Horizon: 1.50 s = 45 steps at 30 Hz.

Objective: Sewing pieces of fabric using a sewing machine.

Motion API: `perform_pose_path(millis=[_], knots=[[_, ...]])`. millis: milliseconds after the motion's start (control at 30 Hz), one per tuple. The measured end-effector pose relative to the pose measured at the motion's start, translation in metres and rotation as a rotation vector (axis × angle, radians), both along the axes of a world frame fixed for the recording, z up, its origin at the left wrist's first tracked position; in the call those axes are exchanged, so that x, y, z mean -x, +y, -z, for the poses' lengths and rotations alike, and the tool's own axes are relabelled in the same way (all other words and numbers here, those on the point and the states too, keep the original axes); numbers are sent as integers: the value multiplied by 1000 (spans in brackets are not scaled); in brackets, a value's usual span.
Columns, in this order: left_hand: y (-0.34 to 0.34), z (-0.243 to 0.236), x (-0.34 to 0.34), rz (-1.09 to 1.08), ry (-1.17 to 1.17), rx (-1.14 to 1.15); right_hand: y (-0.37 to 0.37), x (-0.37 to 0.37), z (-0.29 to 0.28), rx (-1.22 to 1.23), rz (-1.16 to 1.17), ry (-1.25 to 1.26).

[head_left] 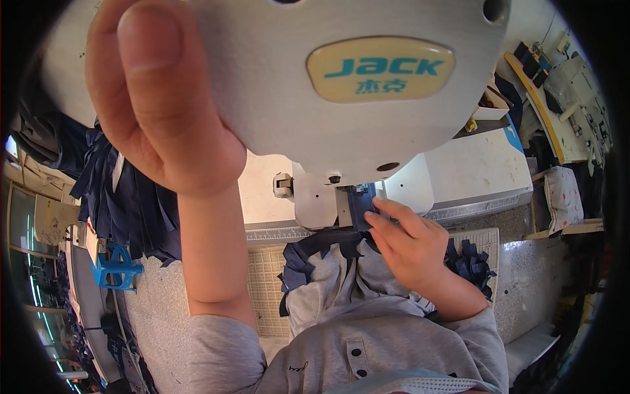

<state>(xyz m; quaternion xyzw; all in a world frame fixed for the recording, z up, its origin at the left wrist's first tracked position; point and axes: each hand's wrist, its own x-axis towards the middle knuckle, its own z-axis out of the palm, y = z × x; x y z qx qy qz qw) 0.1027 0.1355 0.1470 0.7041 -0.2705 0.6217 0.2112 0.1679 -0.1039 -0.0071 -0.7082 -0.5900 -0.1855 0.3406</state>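
We see the right hand [411, 244] half-curled, fingertips on the navy cloth [359, 209] below the sewing machine head [275, 98]; pinching or pressing, we cannot tell. Above, the left hand [161, 98] curls, grip unclear.

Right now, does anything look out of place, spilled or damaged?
Nothing looks clearly spilled or damaged. A bit untidy: navy strips hang in a loose, uneven bunch left of the sewing machine, and more navy pieces lie bunched on the lap, ends pointing every way.

Two grips [412, 241] — one blue stool [118, 268].
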Motion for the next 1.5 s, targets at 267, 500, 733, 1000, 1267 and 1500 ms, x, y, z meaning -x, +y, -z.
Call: perform_pose_path(millis=[267, 500, 733, 1000, 1267, 1500], knots=[[17, 4, 5, -87, 24, -94, 4, -2, 2, -22, 0, 40], [23, 10, -14, 121, 10, 508, 4, 1, 1, 8, 44, 85], [5, 6, 4, -161, -64, 57, 5, 3, 2, -10, 46, 94], [-68, 117, 77, -309, 378, 44, 5, -1, 7, 23, 80, 153], [-94, 162, 51, -510, 664, 43, 0, 3, 9, -77, 1, 404], [-114, 127, 73, -230, 766, 279, -29, -3, -5, 229, -323, 922]])
